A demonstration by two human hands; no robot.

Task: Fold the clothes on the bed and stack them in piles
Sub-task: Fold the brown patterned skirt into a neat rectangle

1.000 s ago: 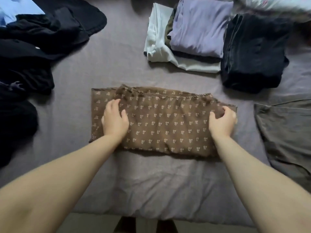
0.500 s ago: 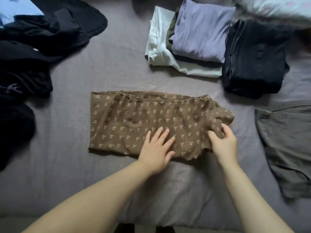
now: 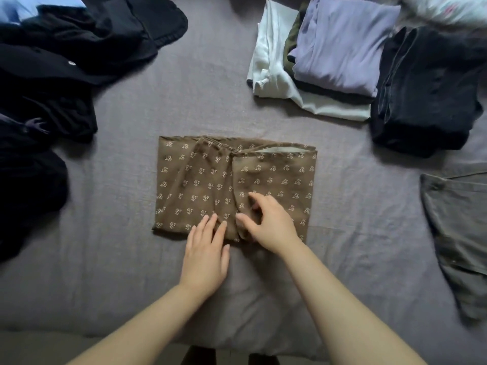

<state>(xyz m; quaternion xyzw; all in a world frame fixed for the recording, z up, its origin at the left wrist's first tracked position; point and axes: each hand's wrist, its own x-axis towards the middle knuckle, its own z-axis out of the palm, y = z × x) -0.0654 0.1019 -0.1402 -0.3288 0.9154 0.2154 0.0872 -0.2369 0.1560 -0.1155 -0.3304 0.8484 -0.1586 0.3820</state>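
- You'll see floral bedding (image 3: pixel 448 9), blurred, far beyond your right hand (image 3: pixel 274 227), at the top corner.
- Pale floor (image 3: pixel 39 349) shows well behind your left hand (image 3: pixel 205 259).

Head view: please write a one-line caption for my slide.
Two hands, left hand flat and right hand pinching, fold a brown floral garment on a grey bed.

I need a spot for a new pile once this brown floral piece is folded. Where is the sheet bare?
Bare sheet lies between the brown floral garment, the black heap and the lavender-topped stack. A narrower strip runs between the garment and the grey garment. The far right is crowded: the stack and the dark folded pile touch.
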